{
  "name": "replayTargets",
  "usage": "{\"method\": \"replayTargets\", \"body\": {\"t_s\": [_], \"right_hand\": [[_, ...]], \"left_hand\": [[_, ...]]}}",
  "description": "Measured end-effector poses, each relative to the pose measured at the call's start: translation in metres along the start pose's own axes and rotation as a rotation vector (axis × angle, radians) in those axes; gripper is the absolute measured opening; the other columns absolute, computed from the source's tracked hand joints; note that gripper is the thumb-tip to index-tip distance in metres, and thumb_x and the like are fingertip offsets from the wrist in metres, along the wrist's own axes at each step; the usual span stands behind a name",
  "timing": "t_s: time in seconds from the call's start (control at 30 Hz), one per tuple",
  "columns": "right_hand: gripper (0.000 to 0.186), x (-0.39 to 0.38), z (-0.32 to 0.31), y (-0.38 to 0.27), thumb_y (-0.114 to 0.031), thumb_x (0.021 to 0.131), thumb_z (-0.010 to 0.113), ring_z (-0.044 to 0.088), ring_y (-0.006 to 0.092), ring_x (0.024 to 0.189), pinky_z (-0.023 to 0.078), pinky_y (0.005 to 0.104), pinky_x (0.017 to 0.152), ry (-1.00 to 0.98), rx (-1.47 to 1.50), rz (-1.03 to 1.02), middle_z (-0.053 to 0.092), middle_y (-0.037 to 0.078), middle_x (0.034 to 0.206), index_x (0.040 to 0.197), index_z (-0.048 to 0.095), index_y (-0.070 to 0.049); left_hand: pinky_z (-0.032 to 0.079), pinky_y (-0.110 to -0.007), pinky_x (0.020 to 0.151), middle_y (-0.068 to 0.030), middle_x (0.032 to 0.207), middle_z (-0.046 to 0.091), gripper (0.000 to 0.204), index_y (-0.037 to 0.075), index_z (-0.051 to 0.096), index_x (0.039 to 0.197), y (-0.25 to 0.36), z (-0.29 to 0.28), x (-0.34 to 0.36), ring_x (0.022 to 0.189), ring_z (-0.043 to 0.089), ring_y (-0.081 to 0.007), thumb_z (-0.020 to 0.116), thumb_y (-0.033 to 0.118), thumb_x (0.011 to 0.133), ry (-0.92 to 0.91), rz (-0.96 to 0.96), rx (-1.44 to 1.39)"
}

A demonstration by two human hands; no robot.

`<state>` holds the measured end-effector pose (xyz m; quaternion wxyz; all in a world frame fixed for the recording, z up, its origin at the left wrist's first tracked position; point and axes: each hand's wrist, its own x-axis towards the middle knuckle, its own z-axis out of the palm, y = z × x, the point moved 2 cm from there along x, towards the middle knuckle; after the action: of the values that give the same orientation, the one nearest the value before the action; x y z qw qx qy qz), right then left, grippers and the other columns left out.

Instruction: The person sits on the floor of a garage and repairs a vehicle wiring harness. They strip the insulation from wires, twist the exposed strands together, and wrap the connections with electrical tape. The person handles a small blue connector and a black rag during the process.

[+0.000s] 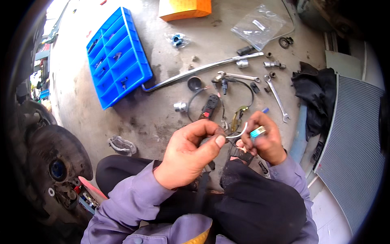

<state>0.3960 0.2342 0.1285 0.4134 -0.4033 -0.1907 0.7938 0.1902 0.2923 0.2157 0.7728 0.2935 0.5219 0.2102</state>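
In front of my knees, my left hand (pixel 193 152) is closed in a pinch at thumb and forefinger. A thin, curved white strand (pixel 239 134), a wire or narrow tube, comes out of the pinch toward my right hand. My right hand (pixel 266 140) curls around a small teal-and-white thing (pixel 257 132) whose kind I cannot make out; that hand is slightly blurred. A blue tip (pixel 265 110) shows just above its fingers. Below and behind the hands lie a black cable loop (pixel 252 95), a brass-coloured metal piece (pixel 235 122) and a black tool with a red button (pixel 209 106).
A blue compartment tray (pixel 136 59) stands far left, an orange box (pixel 185 9) at the back. A long steel bar (pixel 195 72), wrenches (pixel 277 99), sockets (pixel 180 106) and a clear plastic bag (pixel 260 24) are strewn over the floor. A radiator (pixel 357 142) leans at right; a brake disc (pixel 61 162) is at left.
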Motion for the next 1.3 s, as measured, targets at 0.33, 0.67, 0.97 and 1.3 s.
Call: {"method": "replayTargets", "body": {"t_s": [0.33, 0.67, 0.97, 1.3], "right_hand": [[0.040, 0.015, 0.030, -0.012, -0.012, 0.065, 0.083, 0.071, 0.0269, 0.069, 0.054, 0.0339, 0.060, 0.129, -0.820, -0.462, 0.067, 0.007, 0.079, 0.096, 0.059, -0.008], [0.041, 0.018, 0.029, -0.006, -0.015, 0.064, 0.083, 0.071, 0.0266, 0.068, 0.054, 0.0345, 0.060, 0.131, -0.805, -0.475, 0.067, 0.007, 0.077, 0.096, 0.058, -0.009], [0.042, 0.017, 0.030, -0.007, -0.018, 0.065, 0.083, 0.071, 0.0282, 0.067, 0.054, 0.0346, 0.059, 0.118, -0.810, -0.461, 0.066, 0.008, 0.074, 0.097, 0.057, -0.009], [0.039, 0.016, 0.030, -0.010, -0.014, 0.067, 0.083, 0.069, 0.0215, 0.070, 0.052, 0.0310, 0.060, 0.119, -0.778, -0.428, 0.067, 0.007, 0.079, 0.098, 0.061, -0.008]], "left_hand": [[0.035, -0.020, 0.064, 0.0065, 0.086, 0.057, 0.010, 0.001, 0.064, 0.100, -0.003, 0.001, 0.002, 0.077, 0.044, -0.0009, 0.065, 0.011, 0.097, -0.056, -0.132, -0.063], [0.034, -0.023, 0.056, 0.0021, 0.075, 0.054, 0.014, 0.001, 0.062, 0.098, -0.004, 0.001, 0.005, 0.061, 0.042, -0.0053, 0.065, 0.014, 0.095, -0.029, -0.154, -0.021], [0.032, -0.021, 0.058, 0.0061, 0.079, 0.055, 0.014, 0.002, 0.064, 0.100, -0.006, 0.000, 0.004, 0.067, 0.041, -0.0017, 0.066, 0.015, 0.097, -0.052, -0.169, -0.066], [0.030, -0.019, 0.056, 0.0078, 0.080, 0.055, 0.013, 0.003, 0.065, 0.100, -0.006, -0.001, 0.006, 0.066, 0.041, 0.0005, 0.066, 0.015, 0.098, -0.062, -0.171, -0.104]]}}
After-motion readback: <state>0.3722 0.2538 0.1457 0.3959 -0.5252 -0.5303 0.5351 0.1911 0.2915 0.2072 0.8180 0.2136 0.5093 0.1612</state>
